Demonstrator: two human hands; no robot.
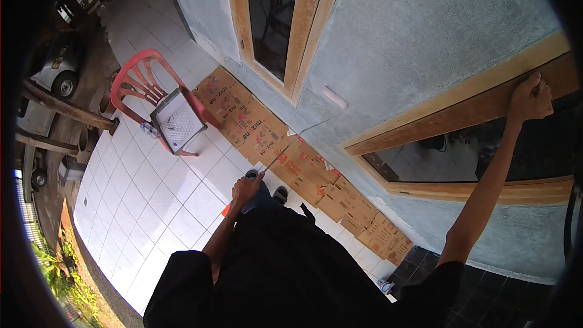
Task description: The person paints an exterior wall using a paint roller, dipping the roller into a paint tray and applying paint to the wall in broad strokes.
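Note:
My left hand (244, 191) is closed around the handle of a paint roller (335, 97). An orange bit of the handle shows below the fist, and a thin metal rod runs up to the pale roller sleeve. That sleeve lies against or just in front of the grey wall (419, 30), between two windows; contact cannot be made out. Up at the right, my right hand (532, 98) is curled into a fist at the wooden sash of the nearer window (437, 118). Whatever its fingers grip is hidden.
A red plastic chair (143, 64) carries a paint tray (180, 123). Flattened cardboard (303, 170) covers the white tiles (143, 206) along the wall's foot. Another wood-framed window (293, 36) stands farther along. Wooden posts (67, 108) and a parked car (57, 70) are at left.

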